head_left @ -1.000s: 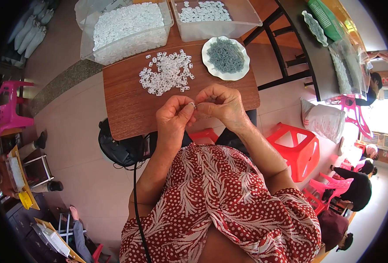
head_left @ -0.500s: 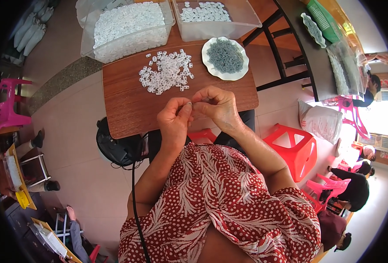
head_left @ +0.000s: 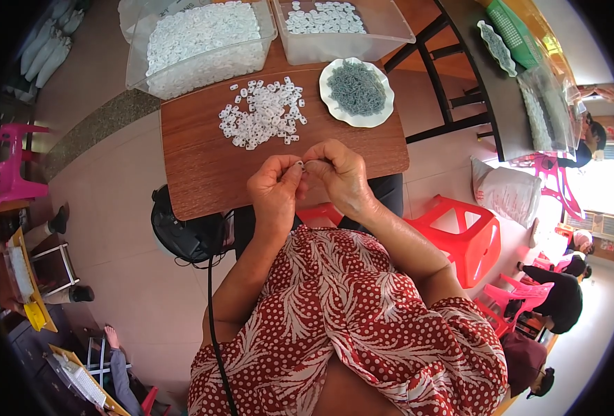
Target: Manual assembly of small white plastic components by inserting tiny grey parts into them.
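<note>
Over the near edge of the brown tabletop (head_left: 203,159), my two hands meet fingertip to fingertip. My left hand (head_left: 274,191) pinches a small white plastic piece (head_left: 300,164), mostly hidden by the thumb and forefinger. Right beside it, my right hand (head_left: 345,179) is closed in a pinch against the same spot; what its fingers hold is too small to make out. Beyond the hands lies a loose pile of small white plastic pieces with holes (head_left: 262,114). To its right, a white scalloped plate (head_left: 328,104) carries a heap of small thin grey parts (head_left: 357,88).
At the far side stand two clear plastic bins, one heaped with white pieces (head_left: 206,38), the other holding fewer (head_left: 324,19). A red stool (head_left: 484,243) is on my right, a black bag (head_left: 182,225) on my left. A black cable (head_left: 211,305) hangs down my front. Other people sit farther off.
My right hand has shifted slightly left, its fingers drawn closer to the left fingertips. My left hand has barely moved. The piles and containers stay as they were.
</note>
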A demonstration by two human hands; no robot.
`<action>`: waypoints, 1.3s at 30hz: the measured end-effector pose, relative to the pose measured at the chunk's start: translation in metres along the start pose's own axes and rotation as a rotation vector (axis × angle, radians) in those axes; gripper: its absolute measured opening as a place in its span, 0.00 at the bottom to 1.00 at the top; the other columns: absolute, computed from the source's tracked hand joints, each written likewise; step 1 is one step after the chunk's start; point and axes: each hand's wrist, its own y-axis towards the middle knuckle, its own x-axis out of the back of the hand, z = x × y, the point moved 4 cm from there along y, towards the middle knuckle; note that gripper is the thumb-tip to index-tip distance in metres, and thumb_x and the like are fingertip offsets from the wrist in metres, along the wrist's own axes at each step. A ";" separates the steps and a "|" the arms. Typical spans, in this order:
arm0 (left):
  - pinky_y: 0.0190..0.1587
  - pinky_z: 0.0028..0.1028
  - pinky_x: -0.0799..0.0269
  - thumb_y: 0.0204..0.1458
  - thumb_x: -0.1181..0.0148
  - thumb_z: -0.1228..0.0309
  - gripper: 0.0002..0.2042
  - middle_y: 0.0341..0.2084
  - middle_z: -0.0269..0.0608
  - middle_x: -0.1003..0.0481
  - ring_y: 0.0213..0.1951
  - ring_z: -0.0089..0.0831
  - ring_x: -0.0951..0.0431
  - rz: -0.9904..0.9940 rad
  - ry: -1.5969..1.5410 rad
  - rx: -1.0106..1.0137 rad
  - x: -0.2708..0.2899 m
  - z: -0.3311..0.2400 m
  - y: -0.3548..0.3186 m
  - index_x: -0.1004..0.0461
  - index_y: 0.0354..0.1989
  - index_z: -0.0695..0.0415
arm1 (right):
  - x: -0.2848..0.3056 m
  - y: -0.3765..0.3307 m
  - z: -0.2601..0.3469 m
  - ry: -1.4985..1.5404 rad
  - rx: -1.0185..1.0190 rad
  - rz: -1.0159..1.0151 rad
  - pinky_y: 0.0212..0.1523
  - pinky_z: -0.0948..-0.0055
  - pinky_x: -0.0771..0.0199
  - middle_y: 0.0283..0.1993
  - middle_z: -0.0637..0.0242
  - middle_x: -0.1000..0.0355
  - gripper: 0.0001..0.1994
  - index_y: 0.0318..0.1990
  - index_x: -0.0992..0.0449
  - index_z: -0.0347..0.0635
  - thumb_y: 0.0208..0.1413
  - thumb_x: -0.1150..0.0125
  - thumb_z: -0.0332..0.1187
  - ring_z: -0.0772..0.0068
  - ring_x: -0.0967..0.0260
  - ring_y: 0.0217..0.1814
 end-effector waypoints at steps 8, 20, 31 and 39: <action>0.21 0.17 0.33 0.53 0.49 0.80 0.02 0.20 0.34 0.28 0.18 0.17 0.31 -0.132 0.023 -0.033 0.009 0.024 0.009 0.28 0.31 0.64 | -0.013 0.006 -0.002 -0.355 0.263 -0.088 0.29 0.71 0.31 0.30 0.62 0.32 0.06 0.31 0.29 0.37 0.44 0.43 0.18 0.68 0.32 0.30; 0.20 0.20 0.30 0.53 0.45 0.75 0.04 0.22 0.38 0.26 0.18 0.20 0.29 -0.133 -0.177 0.198 0.034 0.050 0.028 0.28 0.32 0.63 | 0.003 0.037 -0.062 -0.377 -0.045 -0.120 0.33 0.72 0.31 0.30 0.61 0.27 0.09 0.37 0.26 0.36 0.45 0.41 0.23 0.70 0.30 0.30; 0.22 0.22 0.29 0.51 0.43 0.75 0.05 0.24 0.41 0.26 0.21 0.24 0.27 -0.181 -0.249 0.199 0.057 0.053 0.045 0.28 0.32 0.63 | 0.009 0.077 -0.080 -0.588 0.298 -0.250 0.32 0.59 0.33 0.27 0.56 0.31 0.05 0.31 0.26 0.41 0.43 0.43 0.25 0.51 0.33 0.32; 0.23 0.23 0.29 0.52 0.44 0.75 0.05 0.25 0.41 0.26 0.22 0.25 0.27 -0.176 -0.222 0.227 0.063 0.066 0.046 0.28 0.33 0.64 | 0.031 0.049 -0.107 -0.787 0.302 -0.222 0.31 0.58 0.33 0.27 0.57 0.32 0.08 0.34 0.27 0.40 0.44 0.44 0.24 0.52 0.33 0.32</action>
